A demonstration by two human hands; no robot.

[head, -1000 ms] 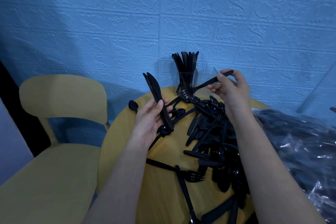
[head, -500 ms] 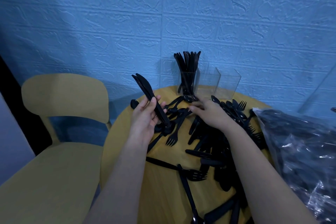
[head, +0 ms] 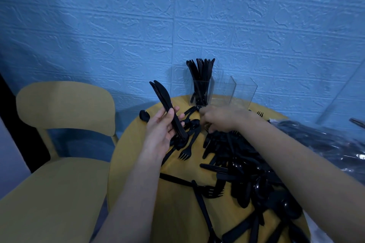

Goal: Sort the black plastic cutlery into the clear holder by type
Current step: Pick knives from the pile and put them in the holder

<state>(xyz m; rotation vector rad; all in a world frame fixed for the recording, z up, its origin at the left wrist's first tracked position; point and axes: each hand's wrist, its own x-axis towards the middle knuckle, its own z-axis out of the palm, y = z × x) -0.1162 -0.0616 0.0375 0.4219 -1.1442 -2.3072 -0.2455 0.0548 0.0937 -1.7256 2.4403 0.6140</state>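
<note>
My left hand (head: 164, 128) grips a small bundle of black knives (head: 165, 104), blades pointing up and away. My right hand (head: 221, 119) reaches down into the far edge of the black cutlery pile (head: 243, 165) near the holder's base; it is blurred, and what its fingers hold is hidden. The clear holder (head: 223, 92) stands at the table's far edge. Its left compartment is packed with upright black knives (head: 201, 77); the two compartments to the right look bare. A loose fork (head: 187, 149) lies between my hands.
The round yellow table (head: 136, 167) carries the pile. A yellow chair (head: 59, 144) stands to the left. A crinkled plastic bag (head: 325, 144) with more cutlery lies at the right. A single spoon (head: 144, 115) sits at the table's left rim. A blue textured wall is behind.
My right hand has dropped from beside the holder, where it held one piece, down into the pile and then moved left towards the holder's base. The left hand keeps its knife bundle.
</note>
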